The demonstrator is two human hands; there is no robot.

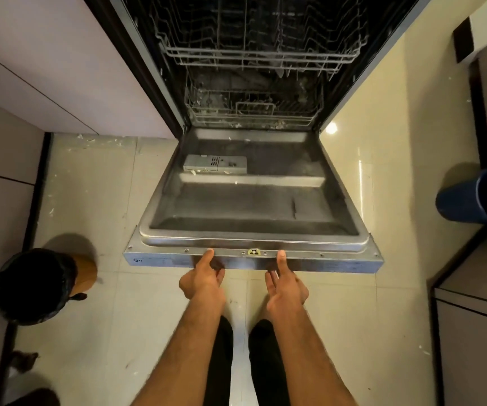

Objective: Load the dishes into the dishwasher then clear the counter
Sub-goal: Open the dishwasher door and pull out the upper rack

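Observation:
The dishwasher door [254,200] lies folded down flat in front of me. Behind it, the lower rack [254,115] and the upper rack [261,51] hold no dishes that I can see. My left hand [204,278] grips the door's front edge, thumb on top and fingers curled underneath. My right hand [284,284] touches the same edge just right of the latch [254,252], thumb on the rim and fingers fairly straight below it. The counter is out of view.
A black-lined bin [35,285] stands on the tiled floor at the left. A blue bucket [476,194] stands at the right by the cabinets. Cabinet fronts [5,159] line both sides. White scraps litter the floor [95,186] and the door's inner face.

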